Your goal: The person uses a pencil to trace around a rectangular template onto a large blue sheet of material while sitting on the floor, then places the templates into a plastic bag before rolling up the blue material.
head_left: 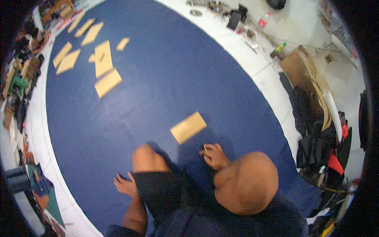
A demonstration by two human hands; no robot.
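My right hand (216,156) is closed around a thin yellowish stick like a pencil (213,160), low over a blue sheet of cloth (166,75). Just beyond it lies a tan rectangular card piece (188,127), flat on the cloth and apart from my fingers. To the left, beside my bent knee, my left hand (126,185) rests on the cloth with its fingers spread and nothing in them. Thin pale lines (124,117) run across the cloth between my left knee and the far card pieces.
Several tan card pieces (104,59) lie at the far left, one with a small dark object on it. Clutter lines the left edge. Along the right stand a cardboard box (302,65), a green bottle (278,49), a red-labelled clear bottle (263,20) and dark bags (312,152).
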